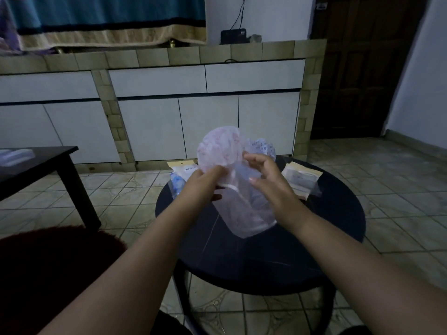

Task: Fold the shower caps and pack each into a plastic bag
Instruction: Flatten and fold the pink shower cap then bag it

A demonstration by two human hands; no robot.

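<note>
One pink-patterned shower cap (pixel 219 151) is what we find at the centre of the work, held up above the round black table (pixel 338 213), its bunched lower edge meeting the mouth of a clear plastic bag (pixel 251 213). We note that the bag hangs below the cap, its lower end reaching down toward the table top; whether it touches the top we cannot tell. We record the left hand (pixel 202 183) gripping the gathered edge of the cap together with the bag's near rim, fingers curled around them. We record the right hand (pixel 266 175) at the bag's other rim, thumb and fingers pinching the film and holding the mouth apart.

Behind the right hand, at the far side of the table, we see a second cap with blue dots (pixel 262 146), partly hidden. At the far left edge of the table lies a packet with a white label (pixel 186 169) over some blue-patterned material. At the far right edge of the table rests a stack of flat packets (pixel 301 180). Left of the table stands a dark low table (pixel 36 165); beyond the table runs a white cabinet front (pixel 208 117) framed in tile.
</note>
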